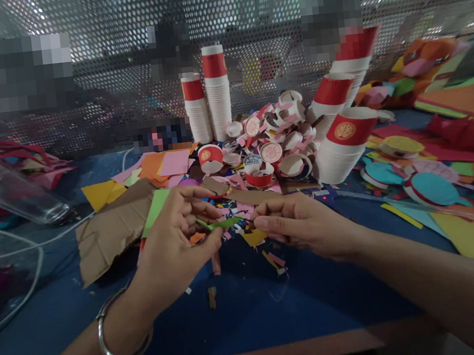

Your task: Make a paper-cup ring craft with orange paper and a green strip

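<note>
Between my hands is a small piece of green paper [225, 223], raised over the blue table. My left hand [179, 234] pinches its left part between thumb and fingers. Close to the paper's right tip, my right hand [296, 222] has its thumb and fingers pressed together; what they hold is too small to make out. Under and behind the hands lie coloured scraps, with a yellow scrap [254, 238] just below the green piece. A flat brown cardboard piece [115, 227] and a green sheet [154, 209] lie beside my left hand.
Stacked paper cups [218, 100] stand at the back, and more stacks [338, 150] lean at the right. Cut cup pieces [270, 152] are heaped between them. A clear cup [22, 194] and white cable [38, 266] are left. Blue round paper pieces [430, 186] lie right.
</note>
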{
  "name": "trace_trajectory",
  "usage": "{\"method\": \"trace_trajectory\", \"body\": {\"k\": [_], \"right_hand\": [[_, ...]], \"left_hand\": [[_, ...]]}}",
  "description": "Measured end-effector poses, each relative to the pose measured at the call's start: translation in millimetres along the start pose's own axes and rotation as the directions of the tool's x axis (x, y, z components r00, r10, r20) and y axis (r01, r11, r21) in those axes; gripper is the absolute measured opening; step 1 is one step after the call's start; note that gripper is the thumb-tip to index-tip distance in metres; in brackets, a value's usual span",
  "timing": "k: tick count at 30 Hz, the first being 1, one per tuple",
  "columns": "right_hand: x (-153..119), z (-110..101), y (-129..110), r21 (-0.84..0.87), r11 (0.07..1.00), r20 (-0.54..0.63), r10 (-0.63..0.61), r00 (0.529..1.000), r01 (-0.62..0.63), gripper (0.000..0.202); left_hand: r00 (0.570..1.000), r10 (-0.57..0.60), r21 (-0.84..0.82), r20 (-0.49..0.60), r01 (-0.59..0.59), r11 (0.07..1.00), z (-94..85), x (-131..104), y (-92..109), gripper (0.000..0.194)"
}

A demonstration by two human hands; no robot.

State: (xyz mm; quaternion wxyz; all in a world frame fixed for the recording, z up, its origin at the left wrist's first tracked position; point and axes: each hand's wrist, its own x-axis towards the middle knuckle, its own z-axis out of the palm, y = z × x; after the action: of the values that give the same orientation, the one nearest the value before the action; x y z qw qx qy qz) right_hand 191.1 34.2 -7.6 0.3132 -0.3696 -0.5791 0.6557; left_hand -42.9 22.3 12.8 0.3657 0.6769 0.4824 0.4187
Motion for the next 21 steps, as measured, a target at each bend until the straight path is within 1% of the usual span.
{"method": "trace_trajectory", "body": {"k": [5,16,21], "right_hand": [[0.0,-0.5,0.2,-0.013,1.0,-0.013,0.008,1.0,-0.009,0.044],[0.3,-1.9,2.4,-0.026,1.0,-0.009,-0.004,1.0,0.004,0.04],[0.8,-2.0,3.2,-0.045,0.999,-0.016,-0.012,1.0,0.011,0.041]], "left_hand": [[0.999,0.032,0.024,0.018,-0.033,0.999,-0.9,-0.1,-1.7,0.046],[0.999,0.032,0.054,0.011,-0.033,0.998,-3.0,-0.8,-3.5,0.046],[0.996,0.074,0.049,0.043,-0.076,0.996,-4.4,-0.3,-6.7,0.047]]}}
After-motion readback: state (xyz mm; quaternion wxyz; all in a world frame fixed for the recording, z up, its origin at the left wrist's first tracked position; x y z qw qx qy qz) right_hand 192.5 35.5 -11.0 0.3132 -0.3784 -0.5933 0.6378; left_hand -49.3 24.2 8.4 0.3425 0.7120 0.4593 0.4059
